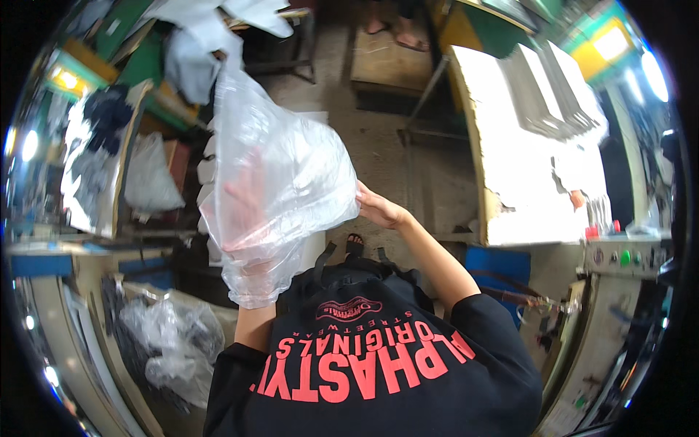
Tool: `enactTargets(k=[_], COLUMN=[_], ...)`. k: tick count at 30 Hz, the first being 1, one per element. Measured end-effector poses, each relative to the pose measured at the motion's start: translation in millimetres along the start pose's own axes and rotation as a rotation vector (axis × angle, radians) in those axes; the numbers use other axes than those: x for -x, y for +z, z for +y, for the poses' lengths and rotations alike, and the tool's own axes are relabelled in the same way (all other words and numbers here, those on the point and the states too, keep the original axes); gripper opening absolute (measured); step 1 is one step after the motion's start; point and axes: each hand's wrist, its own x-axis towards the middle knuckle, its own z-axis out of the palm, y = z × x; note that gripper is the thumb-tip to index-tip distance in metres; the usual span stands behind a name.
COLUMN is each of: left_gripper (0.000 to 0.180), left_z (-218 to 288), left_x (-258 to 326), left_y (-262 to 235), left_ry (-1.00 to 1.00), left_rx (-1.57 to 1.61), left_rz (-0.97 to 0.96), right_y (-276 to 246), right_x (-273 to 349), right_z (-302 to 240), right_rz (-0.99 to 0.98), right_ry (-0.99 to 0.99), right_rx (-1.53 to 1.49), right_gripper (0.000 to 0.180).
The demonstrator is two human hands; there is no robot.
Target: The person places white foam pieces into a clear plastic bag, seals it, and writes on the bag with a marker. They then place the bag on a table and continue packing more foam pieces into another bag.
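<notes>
Desk [506,153], right, white-topped, bearing grey stacks [530,91]. Control panel [604,257], green-buttoned (near the desk's corner). Wooden platform [386,67], a person's feet [412,41] at its far edge. White sack [151,175], left.

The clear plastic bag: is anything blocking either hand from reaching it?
Nothing visible does: the left hand is inside the clear plastic bag, showing through it, and the right hand touches its right side.

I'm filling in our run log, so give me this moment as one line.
left hand: inside clear plastic bag | right hand: touching bag's right side | grey stacks: on white-topped table at right
</notes>
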Motion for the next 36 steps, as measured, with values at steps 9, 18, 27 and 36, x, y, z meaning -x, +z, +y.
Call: enactTargets(k=[9, 18, 27, 36], left_gripper=[0.083, 0.062, 0.037, 0.068], left_z=[68, 41, 87, 88], left_x=[98, 188, 295, 349], left_y=[13, -33, 27, 77], left_ry=[0.438, 0.269, 0.569, 0.938], left_rx=[-1.389, -1.032, -1.134, -1.525], left_rz=[0.47, 0.639, 0.752, 0.584], right_y=[115, 144, 1, -40], right_x=[-101, -129, -219, -239], right_z=[-27, -48, -65, -105], right_rz=[-0.148, -0.331, 0.422, 0.688], right_ry=[0.267, 0.32, -0.209, -0.449], right_rx=[-0.225, 0.021, 0.043, 0.269], right_gripper=[0.043, 0.03, 0.018, 0.018])
